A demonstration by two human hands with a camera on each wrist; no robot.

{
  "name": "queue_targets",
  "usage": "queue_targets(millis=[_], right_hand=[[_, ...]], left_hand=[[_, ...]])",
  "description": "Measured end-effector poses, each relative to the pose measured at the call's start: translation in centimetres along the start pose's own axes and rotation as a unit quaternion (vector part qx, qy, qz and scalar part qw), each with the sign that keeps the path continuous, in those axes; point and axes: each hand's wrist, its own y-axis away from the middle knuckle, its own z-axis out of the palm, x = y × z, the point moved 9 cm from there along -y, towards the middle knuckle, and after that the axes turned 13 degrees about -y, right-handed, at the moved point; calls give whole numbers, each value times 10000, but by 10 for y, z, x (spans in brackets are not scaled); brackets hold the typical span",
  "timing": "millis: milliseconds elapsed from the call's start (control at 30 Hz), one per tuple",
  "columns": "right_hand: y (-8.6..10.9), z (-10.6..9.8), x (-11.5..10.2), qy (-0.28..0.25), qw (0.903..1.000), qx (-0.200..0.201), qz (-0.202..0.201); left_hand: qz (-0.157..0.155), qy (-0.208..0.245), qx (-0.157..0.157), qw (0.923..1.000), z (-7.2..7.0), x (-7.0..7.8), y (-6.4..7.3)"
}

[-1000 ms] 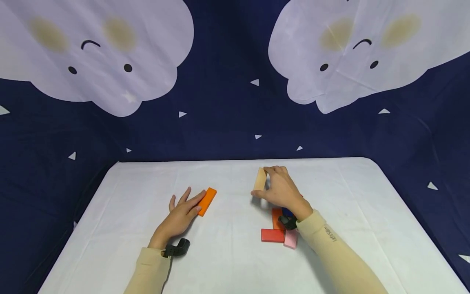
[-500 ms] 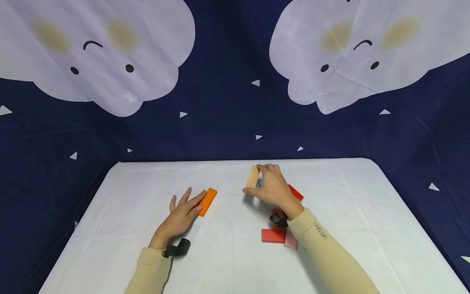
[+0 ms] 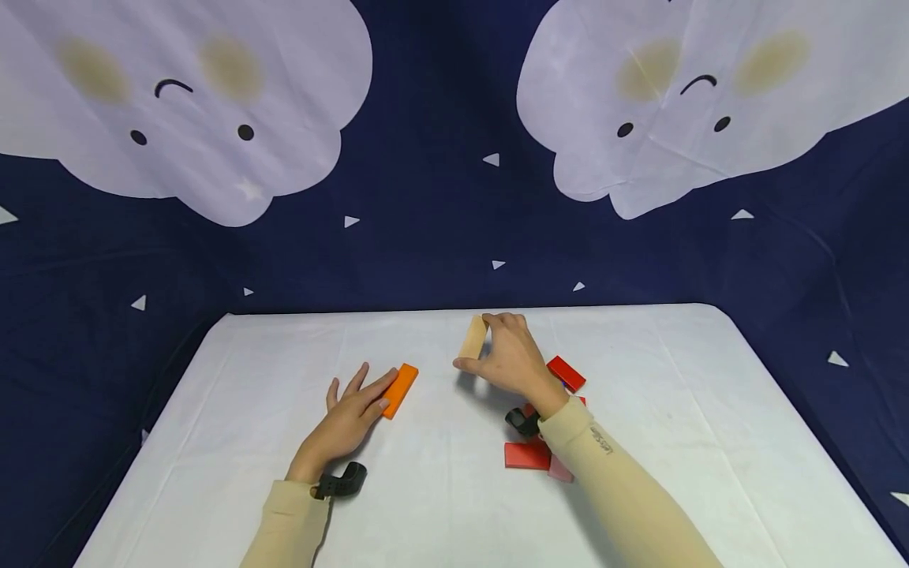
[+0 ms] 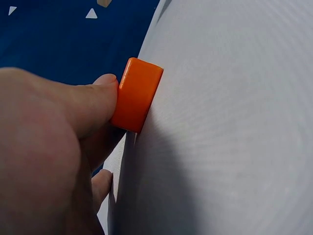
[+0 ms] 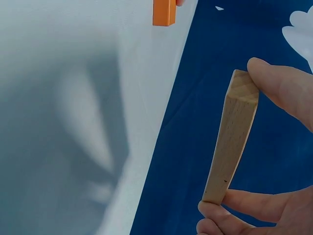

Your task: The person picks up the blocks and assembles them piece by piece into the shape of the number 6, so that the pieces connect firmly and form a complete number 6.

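The right hand [image 3: 507,355] pinched a wooden block [image 3: 473,338] above the white table's [image 3: 426,489] far middle; the left hand [image 3: 346,422], fingers outstretched, touched an orange block [image 3: 403,386] lying further left; red blocks [image 3: 527,455] lay by the right wrist.

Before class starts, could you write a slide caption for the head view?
Left hand touches an orange block; right hand holds a wooden block above the table, red blocks near its wrist.

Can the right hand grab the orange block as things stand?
Probably not: the right hand pinches the wooden block, and the left hand touches the orange block. No other block lies in between, so setting the wooden one down would likely help.
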Motion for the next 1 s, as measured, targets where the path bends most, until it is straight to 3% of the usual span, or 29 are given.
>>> queue_targets(millis=[1000], right_hand=[[-18, 31, -13, 15, 9999, 129, -15]], left_hand=[[-56, 4, -34, 10000, 0, 0, -1]])
